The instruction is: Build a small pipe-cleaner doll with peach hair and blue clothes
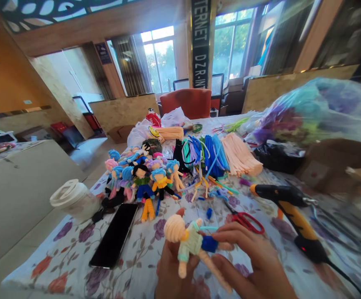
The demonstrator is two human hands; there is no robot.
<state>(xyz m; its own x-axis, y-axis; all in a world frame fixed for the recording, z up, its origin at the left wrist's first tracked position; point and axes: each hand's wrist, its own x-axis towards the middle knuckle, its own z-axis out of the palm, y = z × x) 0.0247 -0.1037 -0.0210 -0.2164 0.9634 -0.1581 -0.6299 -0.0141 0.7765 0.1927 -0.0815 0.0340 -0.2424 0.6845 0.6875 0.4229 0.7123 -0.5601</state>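
My left hand grips a small pipe-cleaner doll by its pale green body; the doll has a peach head, blue shorts and peach legs. My right hand pinches the doll at the blue shorts and legs, fingers closed on it. Both hands are low in the view, over a floral tablecloth. Red-handled scissors lie just beyond my right hand.
A black-and-orange glue gun stands to the right with its cord trailing. A dark phone and a lidded white cup sit on the left. Finished dolls, pipe-cleaner bundles and plastic bags fill the far table.
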